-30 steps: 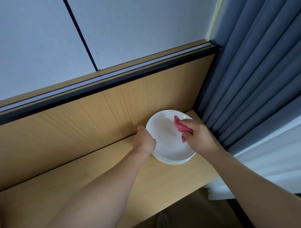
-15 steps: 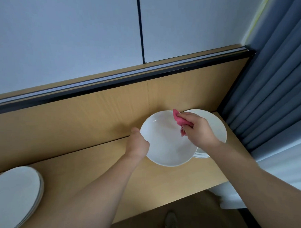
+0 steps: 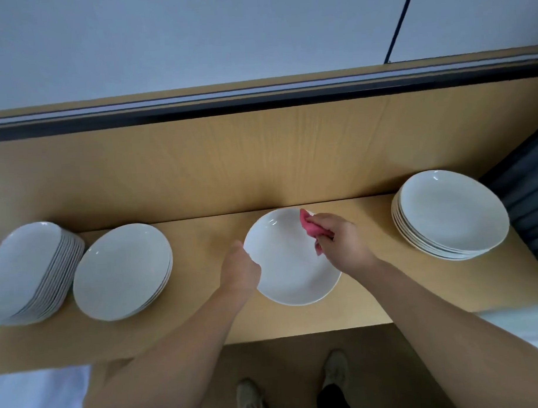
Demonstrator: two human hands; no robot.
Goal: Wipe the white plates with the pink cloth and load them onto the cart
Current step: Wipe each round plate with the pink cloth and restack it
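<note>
While the left hand (image 3: 241, 270) is gripping the white plate (image 3: 289, 264) at the nine o'clock point of its rim, fingers curled round the edge, the right hand (image 3: 343, 242) is clenching the bunched pink cloth (image 3: 309, 226) and pressing it onto the plate's inner face near one o'clock. Both bare forearms are reaching in from six o'clock, wrists bending slightly inward toward each other. The plate is sitting over the middle of the wooden counter (image 3: 371, 291); whether it is touching the surface cannot be told. A right-hand stack (image 3: 451, 215) is standing at three o'clock, well apart, and two more stacks (image 3: 123, 271) are waiting at nine o'clock.
</note>
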